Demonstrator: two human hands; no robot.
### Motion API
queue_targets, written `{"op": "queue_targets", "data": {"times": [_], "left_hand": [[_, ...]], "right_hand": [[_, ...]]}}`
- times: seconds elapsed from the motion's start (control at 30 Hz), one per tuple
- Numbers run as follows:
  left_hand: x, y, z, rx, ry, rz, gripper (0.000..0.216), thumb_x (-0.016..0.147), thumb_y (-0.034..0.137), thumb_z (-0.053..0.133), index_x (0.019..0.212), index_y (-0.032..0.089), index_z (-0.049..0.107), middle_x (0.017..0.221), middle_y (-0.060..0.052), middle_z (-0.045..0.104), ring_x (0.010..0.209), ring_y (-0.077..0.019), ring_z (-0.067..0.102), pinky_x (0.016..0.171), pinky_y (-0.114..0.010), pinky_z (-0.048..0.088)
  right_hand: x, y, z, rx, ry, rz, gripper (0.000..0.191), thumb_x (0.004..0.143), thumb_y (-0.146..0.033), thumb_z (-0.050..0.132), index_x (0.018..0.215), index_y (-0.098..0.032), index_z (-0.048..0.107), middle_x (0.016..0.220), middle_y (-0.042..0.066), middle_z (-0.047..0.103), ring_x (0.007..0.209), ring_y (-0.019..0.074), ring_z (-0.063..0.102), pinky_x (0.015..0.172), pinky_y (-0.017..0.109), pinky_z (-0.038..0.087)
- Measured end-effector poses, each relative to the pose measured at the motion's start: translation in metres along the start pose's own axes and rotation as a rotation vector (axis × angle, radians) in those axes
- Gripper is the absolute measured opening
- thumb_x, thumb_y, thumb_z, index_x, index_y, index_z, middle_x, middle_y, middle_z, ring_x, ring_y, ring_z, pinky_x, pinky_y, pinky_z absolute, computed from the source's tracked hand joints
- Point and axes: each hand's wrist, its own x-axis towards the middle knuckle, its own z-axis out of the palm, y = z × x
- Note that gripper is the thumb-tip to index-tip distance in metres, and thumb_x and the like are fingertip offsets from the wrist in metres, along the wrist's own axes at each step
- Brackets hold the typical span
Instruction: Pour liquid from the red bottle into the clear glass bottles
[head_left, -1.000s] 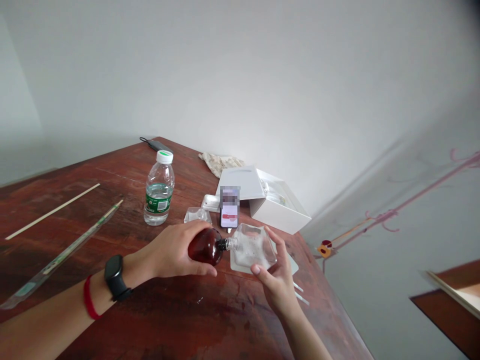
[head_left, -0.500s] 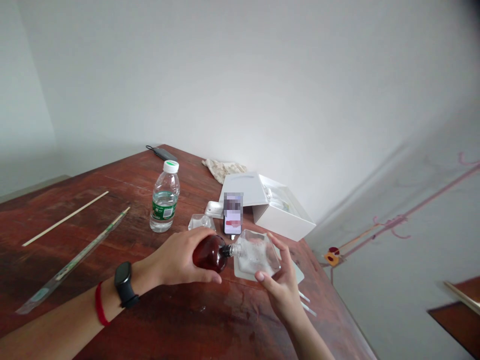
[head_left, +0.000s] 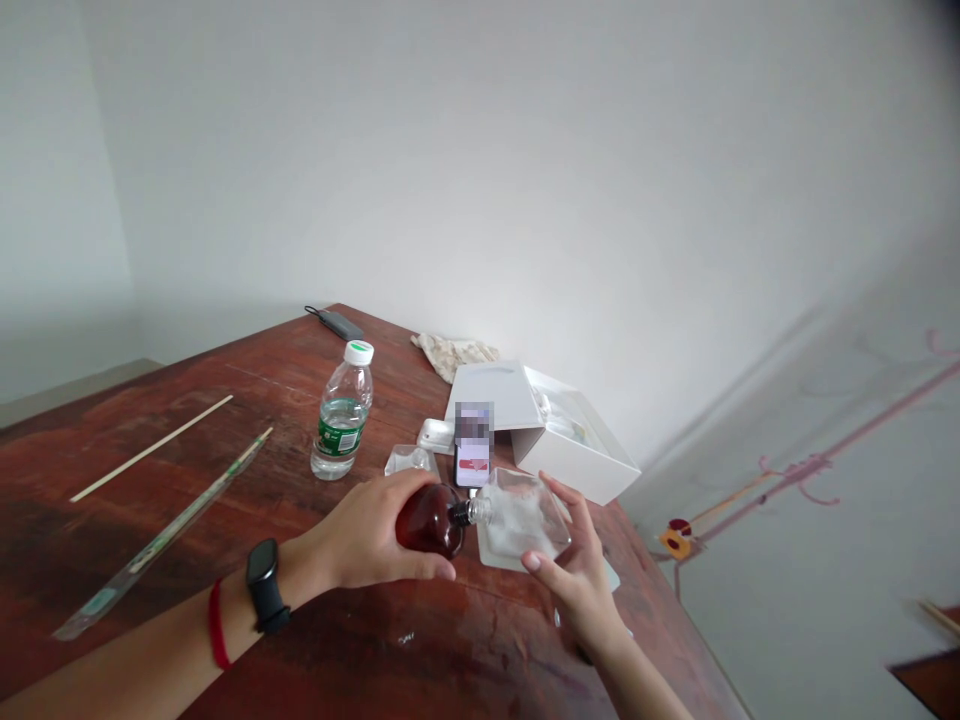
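My left hand [head_left: 367,535] is wrapped round a dark red-brown bottle [head_left: 427,520] tipped on its side, its neck pointing right into the mouth of a clear square glass bottle [head_left: 521,515]. My right hand [head_left: 577,580] holds that clear bottle from below and behind, fingers curled round it. Pale liquid or foam shows inside the clear bottle. Both are held just above the red-brown wooden table [head_left: 225,400]. My left wrist carries a black watch and a red band.
A water bottle [head_left: 343,412] with a green label stands behind my hands. A phone [head_left: 472,455], a small clear lid [head_left: 409,460], a white open box [head_left: 555,430], a cloth [head_left: 454,352], a thin stick [head_left: 150,448] and a wrapped rod [head_left: 172,530] lie about. The table edge runs at right.
Both hands keep the same hold with the bottles mouth to mouth. The view has swung, so everything sits slightly lower and further right in frame.
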Motion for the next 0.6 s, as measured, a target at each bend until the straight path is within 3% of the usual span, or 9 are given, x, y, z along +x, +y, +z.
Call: {"op": "queue_targets", "data": {"times": [0.27,0.6], "left_hand": [[0.0,0.003,0.003,-0.115,0.016,-0.005,0.079,0.07,0.078,0.087,0.121,0.021,0.069,0.115,-0.009,0.078,0.099,-0.0316,0.074,0.089,-0.042,0.056],[-0.003,0.006,0.005,-0.224,0.035,-0.038,0.08,0.069,0.076,0.089,0.124,0.023,0.069,0.115,-0.007,0.078,0.1,-0.0301,0.074,0.087,-0.04,0.056]], "right_hand": [[0.007,0.0,-0.012,-0.106,-0.071,-0.11,0.075,0.08,-0.052,0.091,0.143,-0.031,0.054,0.131,0.013,0.076,0.111,0.0355,0.078,0.086,0.044,0.067],[0.013,-0.009,-0.004,-0.104,-0.055,-0.204,0.067,0.082,-0.055,0.09,0.139,-0.035,0.059,0.122,0.007,0.08,0.094,0.0294,0.081,0.076,0.036,0.066]]}}
